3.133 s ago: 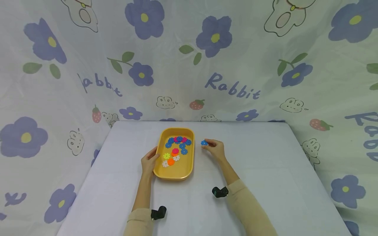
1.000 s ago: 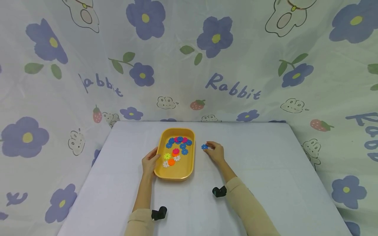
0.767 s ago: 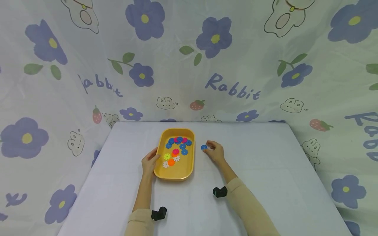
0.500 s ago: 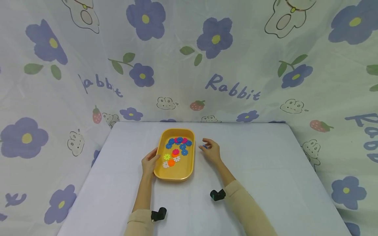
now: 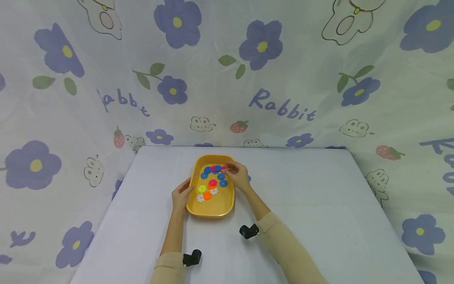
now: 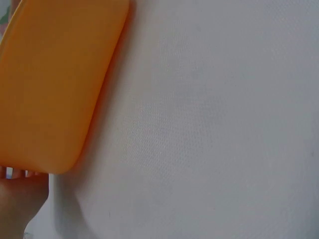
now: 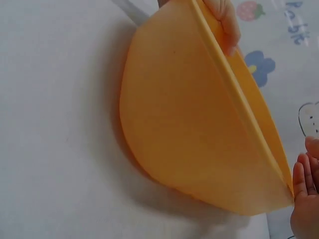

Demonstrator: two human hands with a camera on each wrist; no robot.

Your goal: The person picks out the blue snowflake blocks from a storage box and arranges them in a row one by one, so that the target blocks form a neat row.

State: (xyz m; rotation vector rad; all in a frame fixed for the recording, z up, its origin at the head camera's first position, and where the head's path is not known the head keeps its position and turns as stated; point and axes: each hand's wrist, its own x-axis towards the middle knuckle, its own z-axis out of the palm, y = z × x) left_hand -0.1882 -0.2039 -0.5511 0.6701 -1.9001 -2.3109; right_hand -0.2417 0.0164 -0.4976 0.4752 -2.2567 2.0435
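A yellow tray (image 5: pixel 209 209) lies on the white table, holding several small notched discs in blue, pink, orange, yellow-green and white. My left hand (image 5: pixel 180 197) grips its left side, thumb over the rim; the left wrist view shows the tray's outer wall above that hand (image 6: pixel 22 199). Over the tray's upper right part is my right hand (image 5: pixel 237 175), its fingertips by a pink disc (image 5: pixel 224 168). Whether they pinch it is too small to tell. A blue notched disc (image 5: pixel 250 178) on the table just right of the tray is partly hidden behind this hand.
White cloth (image 5: pixel 301 221) covers the table on both sides of the tray. A curtain with flowers and rabbits (image 5: pixel 213 90) hangs behind and beside it. A black wrist camera (image 5: pixel 249 231) is on each forearm.
My right hand has let go of the blue disc, which now lies on the table, and has moved left over the tray. My left hand has stayed at the tray.
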